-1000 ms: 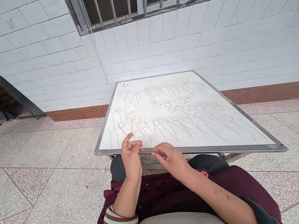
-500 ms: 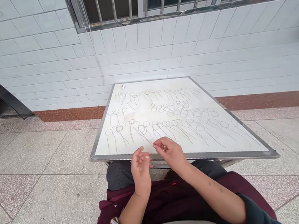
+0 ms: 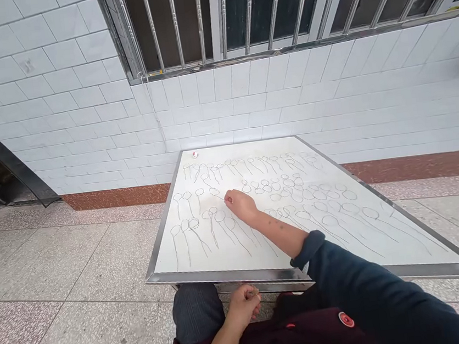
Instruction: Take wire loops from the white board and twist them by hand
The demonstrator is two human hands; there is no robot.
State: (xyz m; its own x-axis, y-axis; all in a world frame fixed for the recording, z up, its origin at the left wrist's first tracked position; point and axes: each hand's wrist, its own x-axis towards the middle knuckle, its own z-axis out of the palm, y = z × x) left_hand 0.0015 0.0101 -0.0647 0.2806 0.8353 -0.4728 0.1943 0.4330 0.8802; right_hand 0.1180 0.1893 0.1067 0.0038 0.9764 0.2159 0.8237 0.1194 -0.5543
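The right hand (image 3: pixel 241 206) is pinching a looped strand (image 3: pixel 219 197) over the white table (image 3: pixel 225 276), best kept clear of neighbouring loops (image 3: pixel 215 209), while the left hand (image 3: pixel 244 304) is resting curled, near (any grip hidden).

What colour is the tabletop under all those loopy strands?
White tabletop, with a grey metal rim; it shows best in the head view.

Thin loops (image 3: pixel 297 182), many tailed, line the table (image 3: pixel 225 276) before me, a small object (image 3: pixel 195 155) near its far-left corner.

White-tiled wall (image 3: pixel 392 115), speckled floor (image 3: pixel 86 265), probably terrazzo
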